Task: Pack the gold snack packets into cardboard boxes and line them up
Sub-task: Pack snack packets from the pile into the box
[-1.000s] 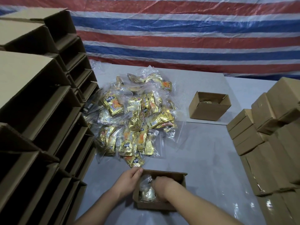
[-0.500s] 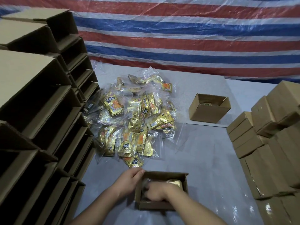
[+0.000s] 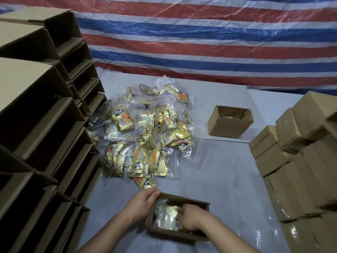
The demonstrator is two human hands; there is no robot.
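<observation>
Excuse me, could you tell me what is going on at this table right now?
A person is packing gold snack packets into a small open cardboard box at the near edge of the table. The left hand holds the box's left wall, while the right hand reaches inside, pressing bagged packets down. A pile of packets lies beyond it, and another open box sits farther right. Empty boxes are stacked at left, closed ones at right.

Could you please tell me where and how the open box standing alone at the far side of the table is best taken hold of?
Probably grip the open box by its two short end walls, coming down from above. Its top is open, its walls stand upright, and bare table surrounds it, leaving both ends free.
</observation>
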